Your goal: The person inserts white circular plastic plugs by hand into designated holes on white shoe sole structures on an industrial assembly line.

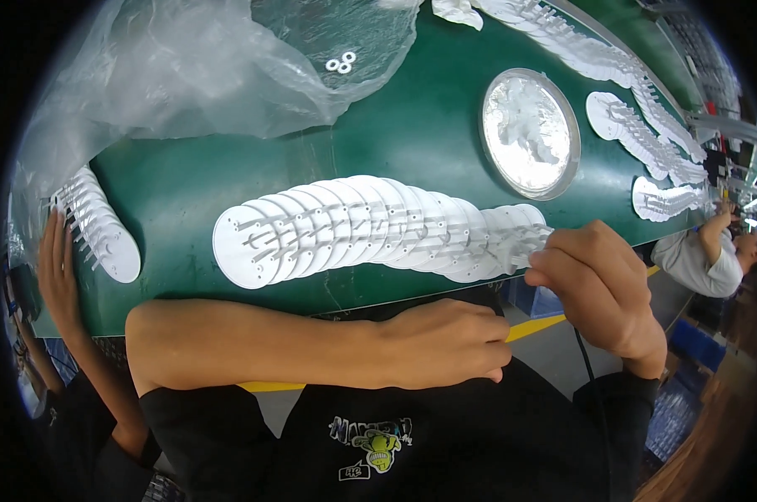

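Note:
A long row of overlapping white plastic discs (345,230) with thin pegs lies across the green table (412,134). My right hand (600,284) is at the row's right end, its fingers curled and pinched on the last disc (525,238). My left hand (445,341) is a closed fist below the table's near edge, with the forearm folded across my chest and nothing visible in it.
Another person's hand (56,268) rests by a shorter disc row (98,226) at the far left. A round metal dish (529,132), a clear plastic bag (186,67), small white rings (341,63) and more disc rows (646,138) lie beyond. A person in white (705,255) stands right.

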